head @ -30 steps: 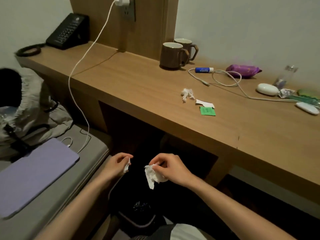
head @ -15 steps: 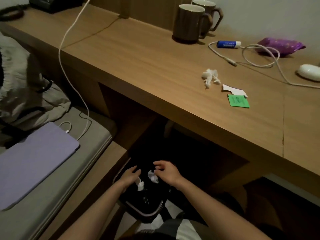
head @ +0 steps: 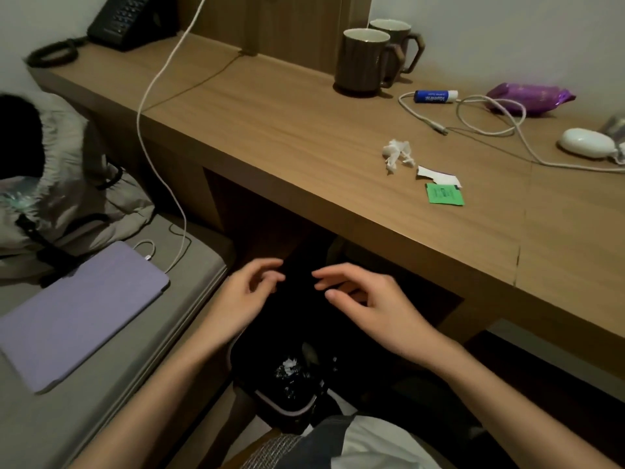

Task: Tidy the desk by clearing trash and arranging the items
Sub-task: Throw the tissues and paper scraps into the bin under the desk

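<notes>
My left hand (head: 245, 296) and my right hand (head: 365, 299) hover empty below the desk's front edge, fingers loosely spread, above a black-lined trash bin (head: 287, 404) on the floor. White tissue scraps (head: 289, 363) lie inside the bin. On the wooden desk (head: 270, 130) a crumpled white tissue (head: 397, 154) lies beside a torn white wrapper piece (head: 438, 176) and a green packet (head: 444, 194).
Two brown mugs (head: 365, 62) stand at the back of the desk, with a blue tube (head: 434, 96), a white cable (head: 490, 123), a purple packet (head: 529, 98) and a white oval device (head: 585, 142). A black phone (head: 125, 20) is far left. A purple tablet (head: 74, 309) lies on the bed.
Both hands have let go of the tissue pieces, which now lie in the bin. The hands have risen from the bin toward the desk edge, empty.
</notes>
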### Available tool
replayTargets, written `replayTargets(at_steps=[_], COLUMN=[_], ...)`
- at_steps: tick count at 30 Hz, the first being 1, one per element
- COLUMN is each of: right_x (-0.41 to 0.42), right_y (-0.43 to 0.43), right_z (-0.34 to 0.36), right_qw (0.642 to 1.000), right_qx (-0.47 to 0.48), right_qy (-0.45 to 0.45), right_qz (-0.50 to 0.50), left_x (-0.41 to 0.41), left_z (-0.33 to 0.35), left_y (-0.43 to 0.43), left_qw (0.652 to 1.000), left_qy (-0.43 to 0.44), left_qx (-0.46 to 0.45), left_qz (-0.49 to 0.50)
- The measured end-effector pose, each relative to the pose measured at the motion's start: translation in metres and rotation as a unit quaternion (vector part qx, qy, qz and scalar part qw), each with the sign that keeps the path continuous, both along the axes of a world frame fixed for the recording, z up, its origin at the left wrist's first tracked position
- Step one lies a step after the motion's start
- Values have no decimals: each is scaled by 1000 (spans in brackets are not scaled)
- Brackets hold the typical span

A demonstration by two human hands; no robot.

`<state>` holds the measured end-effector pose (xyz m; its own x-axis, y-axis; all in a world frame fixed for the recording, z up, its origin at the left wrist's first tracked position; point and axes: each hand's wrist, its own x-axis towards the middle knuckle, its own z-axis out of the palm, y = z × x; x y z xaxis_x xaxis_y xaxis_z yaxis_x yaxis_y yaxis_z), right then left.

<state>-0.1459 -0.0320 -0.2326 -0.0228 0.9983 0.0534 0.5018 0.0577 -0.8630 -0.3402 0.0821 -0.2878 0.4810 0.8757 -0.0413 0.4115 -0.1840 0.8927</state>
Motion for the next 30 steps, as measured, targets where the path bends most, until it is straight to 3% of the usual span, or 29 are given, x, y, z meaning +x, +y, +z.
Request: replayTargets(at_steps=[6, 11, 17, 22, 26, 30], right_x=[26, 65, 110, 122, 124, 121], right_y=[-29, -44, -45, -21, 0, 5], right_z=[75, 104, 105, 97, 90, 81], right_qw=[988, 968, 960, 953, 936, 930], right_qx=[141, 201, 145, 88, 74, 95], right_qy=[-37, -86, -173, -255, -320, -317], right_qz=[-52, -124, -167, -135, -126, -159], left_x=[22, 70, 147, 180, 186, 185], left_z=[101, 148, 148, 136, 135, 131], left_y=[-28, -34, -8, 23, 37, 40], left_qw=[990, 981, 972, 968, 960, 956], left_qy=[-108, -130, -24, 81, 122, 110], left_qx=[92, 141, 225, 233, 247, 267], left_qz=[-11, -39, -60, -41, -41, -54])
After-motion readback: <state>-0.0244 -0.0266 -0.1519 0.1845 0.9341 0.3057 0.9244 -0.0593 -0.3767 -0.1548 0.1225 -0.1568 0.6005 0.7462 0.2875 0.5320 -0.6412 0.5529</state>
